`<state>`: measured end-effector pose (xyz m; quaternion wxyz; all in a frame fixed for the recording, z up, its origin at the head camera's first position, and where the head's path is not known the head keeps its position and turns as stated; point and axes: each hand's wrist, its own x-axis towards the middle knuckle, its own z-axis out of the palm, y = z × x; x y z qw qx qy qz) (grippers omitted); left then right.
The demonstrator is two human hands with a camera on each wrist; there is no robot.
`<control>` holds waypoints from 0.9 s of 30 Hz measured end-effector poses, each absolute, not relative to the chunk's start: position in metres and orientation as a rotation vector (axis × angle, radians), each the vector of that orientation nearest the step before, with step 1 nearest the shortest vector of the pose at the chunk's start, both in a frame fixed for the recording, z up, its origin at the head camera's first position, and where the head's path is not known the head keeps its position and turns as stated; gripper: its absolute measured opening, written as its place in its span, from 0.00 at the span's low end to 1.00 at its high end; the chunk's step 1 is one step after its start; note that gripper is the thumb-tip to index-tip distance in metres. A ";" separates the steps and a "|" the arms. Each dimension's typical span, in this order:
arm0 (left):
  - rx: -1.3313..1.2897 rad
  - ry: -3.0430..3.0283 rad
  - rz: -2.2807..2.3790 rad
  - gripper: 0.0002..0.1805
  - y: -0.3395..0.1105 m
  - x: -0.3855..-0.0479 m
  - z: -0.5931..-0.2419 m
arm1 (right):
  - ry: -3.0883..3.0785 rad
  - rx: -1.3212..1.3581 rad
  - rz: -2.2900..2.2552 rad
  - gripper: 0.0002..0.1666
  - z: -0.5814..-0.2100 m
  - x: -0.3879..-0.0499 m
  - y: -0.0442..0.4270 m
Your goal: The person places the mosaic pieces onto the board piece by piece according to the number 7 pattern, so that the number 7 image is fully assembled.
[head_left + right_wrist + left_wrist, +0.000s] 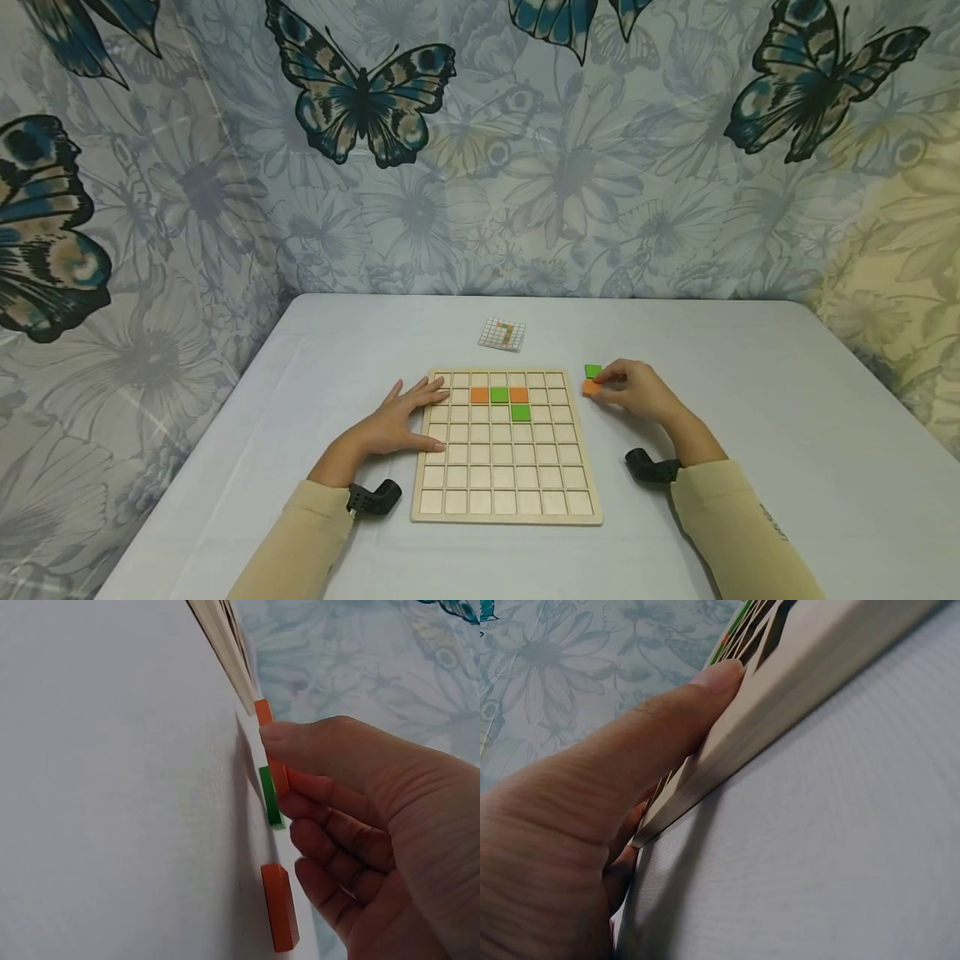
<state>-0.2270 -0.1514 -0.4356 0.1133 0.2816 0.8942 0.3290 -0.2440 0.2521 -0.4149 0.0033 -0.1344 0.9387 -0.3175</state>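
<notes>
A wooden grid board (507, 524) lies on the table with orange and green square tiles in several of its upper cells, among them a green tile (521, 412). My left hand (393, 422) rests on the board's left edge, fingers spread; in the left wrist view the thumb (660, 724) presses on the wooden rim. Right of the board, my right hand (637, 390) pinches an orange tile (264, 712) between thumb and fingers, tilted above the table. Near it are a green tile (268, 796) and a second orange tile (279, 909), which lies on the cloth.
Beyond the board lies a small card (502, 334) with a printed grid and coloured squares. A white cloth covers the table (337, 333). Butterfly-patterned fabric (570, 208) hangs behind it and along the left side. Each wrist wears a black camera band (375, 497).
</notes>
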 end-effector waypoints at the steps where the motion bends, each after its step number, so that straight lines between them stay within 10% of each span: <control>1: 0.826 2.621 0.968 0.46 -0.151 -0.227 -0.435 | 2.942 -0.426 -0.993 0.14 -0.415 -0.244 0.251; 27: 0.827 2.640 0.945 0.46 -0.151 -0.227 -0.435 | 2.910 -0.541 -1.027 0.14 -0.399 -0.231 0.213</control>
